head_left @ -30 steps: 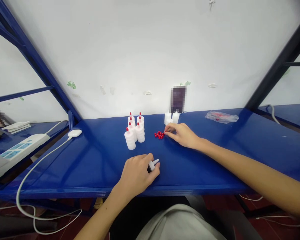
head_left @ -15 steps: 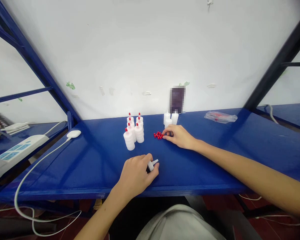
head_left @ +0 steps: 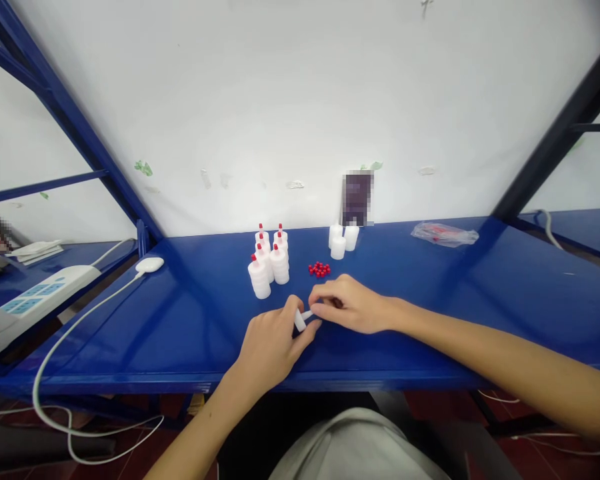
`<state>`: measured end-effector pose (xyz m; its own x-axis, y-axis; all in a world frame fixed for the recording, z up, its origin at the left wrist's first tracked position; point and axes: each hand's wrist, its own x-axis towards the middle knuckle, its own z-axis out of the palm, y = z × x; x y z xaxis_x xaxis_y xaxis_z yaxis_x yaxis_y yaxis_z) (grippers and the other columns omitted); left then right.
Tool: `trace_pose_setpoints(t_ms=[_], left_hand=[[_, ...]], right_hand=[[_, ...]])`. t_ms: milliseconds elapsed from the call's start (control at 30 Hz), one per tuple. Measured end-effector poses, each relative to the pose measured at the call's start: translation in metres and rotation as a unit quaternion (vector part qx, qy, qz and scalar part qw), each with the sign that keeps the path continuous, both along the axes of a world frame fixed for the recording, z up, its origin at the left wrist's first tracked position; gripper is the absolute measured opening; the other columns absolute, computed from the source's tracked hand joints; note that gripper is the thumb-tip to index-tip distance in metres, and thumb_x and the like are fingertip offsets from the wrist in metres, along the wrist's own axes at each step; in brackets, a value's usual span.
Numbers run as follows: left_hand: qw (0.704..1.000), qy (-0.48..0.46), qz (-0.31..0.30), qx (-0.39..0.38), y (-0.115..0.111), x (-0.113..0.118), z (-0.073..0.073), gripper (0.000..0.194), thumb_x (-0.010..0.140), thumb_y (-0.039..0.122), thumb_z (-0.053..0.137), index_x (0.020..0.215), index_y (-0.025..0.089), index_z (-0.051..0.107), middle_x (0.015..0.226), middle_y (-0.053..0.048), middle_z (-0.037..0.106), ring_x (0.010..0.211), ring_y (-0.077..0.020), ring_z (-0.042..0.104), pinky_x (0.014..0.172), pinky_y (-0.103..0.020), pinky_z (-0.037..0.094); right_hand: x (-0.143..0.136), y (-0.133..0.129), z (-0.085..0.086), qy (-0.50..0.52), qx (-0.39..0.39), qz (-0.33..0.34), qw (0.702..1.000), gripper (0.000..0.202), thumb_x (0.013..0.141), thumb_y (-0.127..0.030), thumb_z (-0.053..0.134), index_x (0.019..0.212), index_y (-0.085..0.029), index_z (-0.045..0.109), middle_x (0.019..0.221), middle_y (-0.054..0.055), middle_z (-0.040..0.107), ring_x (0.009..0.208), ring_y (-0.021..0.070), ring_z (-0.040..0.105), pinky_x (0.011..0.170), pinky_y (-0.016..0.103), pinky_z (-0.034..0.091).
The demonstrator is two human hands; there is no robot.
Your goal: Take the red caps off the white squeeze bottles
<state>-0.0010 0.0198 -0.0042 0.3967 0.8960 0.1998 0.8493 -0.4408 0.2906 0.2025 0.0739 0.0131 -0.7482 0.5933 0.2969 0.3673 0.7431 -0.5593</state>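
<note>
Near the table's front edge, my left hand (head_left: 273, 340) holds a white nozzle cap (head_left: 300, 321) between thumb and fingers, its tip pointing right. My right hand (head_left: 353, 305) pinches at that tip; whatever its fingers hold is hidden. Just behind my right hand lies a small pile of red caps (head_left: 319, 269). To the left stand several white bottles (head_left: 259, 279) in two rows, with red-tipped nozzles. Behind the red caps, on the right, are three white bottles (head_left: 337, 248) without nozzles.
A clear plastic bag (head_left: 445, 234) with red bits lies at the back right of the blue table (head_left: 180, 313). A dark panel (head_left: 357, 198) leans on the wall. At the left are a white charger (head_left: 149, 265) with its cable and a power strip (head_left: 40, 300).
My right hand has moved from the red caps toward me and left, to the nozzle tip at my left hand. The three bottles without nozzles now show more fully.
</note>
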Motion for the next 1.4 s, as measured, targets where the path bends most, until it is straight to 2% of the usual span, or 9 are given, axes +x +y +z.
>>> trace_pose_setpoints(t_ms=[167,233,367,467,633,900,1067,1233,1400], left_hand=[[0.999,-0.04,0.014,0.023,-0.001,0.001,-0.002,0.03,0.097,0.047,0.04,0.116,0.023,0.043,0.082,0.0,0.065,0.073,-0.0217,0.065,0.06,-0.029,0.041],[0.991,-0.071,0.033,0.108,-0.001,0.0,-0.002,0.041,0.095,0.046,0.046,0.127,0.022,0.04,0.108,-0.009,0.061,0.098,-0.0256,0.062,0.077,-0.035,0.048],[0.955,-0.098,0.105,0.259,0.003,-0.011,-0.001,0.049,0.091,0.038,0.053,0.135,0.018,0.041,0.139,-0.019,0.034,0.128,-0.0332,0.04,0.103,-0.049,0.039],[0.957,-0.071,0.138,0.243,0.009,-0.023,0.0,0.051,0.092,0.036,0.051,0.14,0.021,0.041,0.147,-0.019,0.025,0.133,-0.0365,0.033,0.103,-0.055,0.037],[0.976,-0.032,0.119,0.177,0.013,-0.027,-0.002,0.06,0.094,0.038,0.048,0.149,0.024,0.028,0.154,-0.019,0.019,0.141,-0.038,0.027,0.104,-0.057,0.037],[0.983,-0.068,0.123,0.12,0.006,-0.022,0.001,0.053,0.095,0.04,0.045,0.144,0.027,0.031,0.142,-0.013,0.039,0.099,-0.0243,0.063,0.078,-0.04,0.053],[0.975,-0.136,0.128,0.124,0.005,-0.024,0.003,0.024,0.097,0.038,0.042,0.115,0.023,0.043,0.114,-0.007,0.054,0.065,-0.0132,0.056,0.061,-0.03,0.047],[0.97,-0.199,0.094,0.1,0.005,-0.027,-0.002,0.015,0.099,0.036,0.037,0.093,0.023,0.037,0.084,-0.001,0.059,0.07,-0.0162,0.056,0.066,-0.029,0.043],[0.967,-0.2,0.126,0.098,0.002,-0.024,0.003,0.031,0.094,0.041,0.049,0.117,0.023,0.037,0.096,-0.003,0.068,0.087,-0.0217,0.061,0.076,-0.034,0.044]], right_hand=[[-0.009,-0.005,0.0,0.001,0.022,0.011,1.0,0.026,0.099,-0.032,0.037,0.081,-0.019,0.051,0.064,-0.003,0.05,0.055,0.0103,0.044,0.057,0.023,0.034],[-0.005,0.002,0.004,0.022,0.043,-0.045,0.998,0.028,0.1,-0.035,0.035,0.08,-0.02,0.049,0.066,-0.002,0.052,0.058,0.0111,0.046,0.058,0.024,0.034],[0.02,0.033,0.023,0.06,0.105,-0.194,0.974,0.035,0.099,-0.039,0.036,0.073,-0.02,0.048,0.062,-0.001,0.052,0.056,0.0118,0.046,0.058,0.025,0.032],[0.044,0.063,0.039,0.051,0.171,-0.304,0.936,0.038,0.097,-0.04,0.039,0.066,-0.019,0.047,0.058,-0.001,0.048,0.054,0.0123,0.043,0.055,0.027,0.028],[0.066,0.097,0.049,-0.067,0.18,-0.384,0.903,0.043,0.096,-0.044,0.04,0.064,-0.019,0.054,0.056,0.002,0.051,0.053,0.0144,0.043,0.054,0.029,0.023],[0.057,0.108,0.044,-0.109,0.168,-0.362,0.911,0.047,0.096,-0.048,0.038,0.066,-0.019,0.06,0.062,0.004,0.058,0.057,0.0158,0.048,0.054,0.029,0.023],[0.057,0.11,0.048,-0.082,0.155,-0.39,0.904,0.051,0.097,-0.05,0.034,0.067,-0.019,0.061,0.061,0.005,0.058,0.057,0.0166,0.049,0.055,0.029,0.024],[0.053,0.095,0.045,-0.061,0.173,-0.374,0.909,0.047,0.097,-0.045,0.035,0.063,-0.018,0.054,0.058,0.003,0.054,0.055,0.0146,0.045,0.054,0.029,0.024],[0.029,0.048,0.041,-0.065,0.163,-0.213,0.961,0.038,0.098,-0.039,0.035,0.074,-0.018,0.056,0.062,0.002,0.058,0.056,0.0135,0.049,0.056,0.027,0.027]])
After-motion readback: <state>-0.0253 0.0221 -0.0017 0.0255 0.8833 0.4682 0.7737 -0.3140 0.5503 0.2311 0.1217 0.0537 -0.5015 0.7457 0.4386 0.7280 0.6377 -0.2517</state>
